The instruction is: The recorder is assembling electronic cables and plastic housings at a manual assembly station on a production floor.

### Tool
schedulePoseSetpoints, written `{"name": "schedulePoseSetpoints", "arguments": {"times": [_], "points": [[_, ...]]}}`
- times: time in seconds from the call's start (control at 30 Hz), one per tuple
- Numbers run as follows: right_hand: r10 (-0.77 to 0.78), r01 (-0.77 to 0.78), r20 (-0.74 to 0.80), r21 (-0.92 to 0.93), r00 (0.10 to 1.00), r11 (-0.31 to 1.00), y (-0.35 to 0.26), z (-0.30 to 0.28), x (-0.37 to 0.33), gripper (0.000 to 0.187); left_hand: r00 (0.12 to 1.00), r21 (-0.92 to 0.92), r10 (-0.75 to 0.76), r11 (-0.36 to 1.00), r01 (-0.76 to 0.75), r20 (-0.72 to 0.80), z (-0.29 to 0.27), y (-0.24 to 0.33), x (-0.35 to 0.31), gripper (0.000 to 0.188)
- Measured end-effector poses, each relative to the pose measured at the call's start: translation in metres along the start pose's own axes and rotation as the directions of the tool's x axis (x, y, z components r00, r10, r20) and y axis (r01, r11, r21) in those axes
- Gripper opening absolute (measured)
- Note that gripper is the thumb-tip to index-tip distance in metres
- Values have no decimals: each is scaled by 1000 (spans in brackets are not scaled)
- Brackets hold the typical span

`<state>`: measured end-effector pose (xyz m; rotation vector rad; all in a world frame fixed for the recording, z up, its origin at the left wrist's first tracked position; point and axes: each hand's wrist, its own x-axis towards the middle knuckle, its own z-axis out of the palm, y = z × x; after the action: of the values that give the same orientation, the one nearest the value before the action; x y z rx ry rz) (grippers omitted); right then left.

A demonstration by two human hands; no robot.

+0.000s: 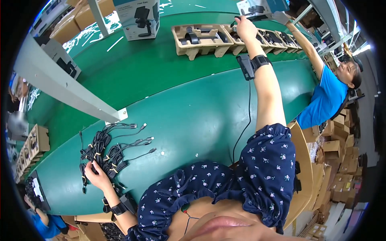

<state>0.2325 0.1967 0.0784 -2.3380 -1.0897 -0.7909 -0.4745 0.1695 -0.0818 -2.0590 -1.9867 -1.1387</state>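
Note:
A pile of black cable bundles [105,150], bound with pale ties, lies on the green table at the left. My left hand [97,176] is at the pile's near side, its fingers closed on one bundle. With my arm stretched far forward, my right hand [246,30] is above the row of brown moulded-pulp trays [219,51]. Its fingers are pinched around something small and dark, too hidden to name. The nearest tray holds a round black part [191,38] and other dark pieces.
A grey metal post [68,80] is bolted to the table at left. White printed boxes [138,20] stand at the back. A co-worker in blue [327,100] reaches toward the trays' far end from the right. A thin black cord [249,108] hangs from my right wrist device.

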Motion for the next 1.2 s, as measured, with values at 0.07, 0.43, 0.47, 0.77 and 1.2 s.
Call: {"name": "schedulePoseSetpoints", "arguments": {"times": [0.07, 0.43, 0.47, 0.77, 1.2], "points": [[-146, 154, 69, -136, 987, 979, 19, 10, 10, 33, 1000, -15, -9, 1000, 9, 10, 1, 5, 0, 23], [-459, 521, 265, -252, 848, 816, 41, 58, 9, 29, 1000, -47, -21, 999, 21, -9, -9, 17, 4, 16], [-310, 361, 268, -171, 912, 917, 30, 58, 4, 35, 999, -24, -38, 999, 38, 0, -11, 17, 3, 15], [26, -30, 374, 4, 927, 1000, 43, 77, 9, 47, 995, -44, -57, 998, 54, -77, -11, 18, -2, 15], [-230, 224, 184, 55, 956, 973, 32, 68, -1, 34, 996, -31, -53, 998, 50, -73, -13, 16, -4, 14]]}}
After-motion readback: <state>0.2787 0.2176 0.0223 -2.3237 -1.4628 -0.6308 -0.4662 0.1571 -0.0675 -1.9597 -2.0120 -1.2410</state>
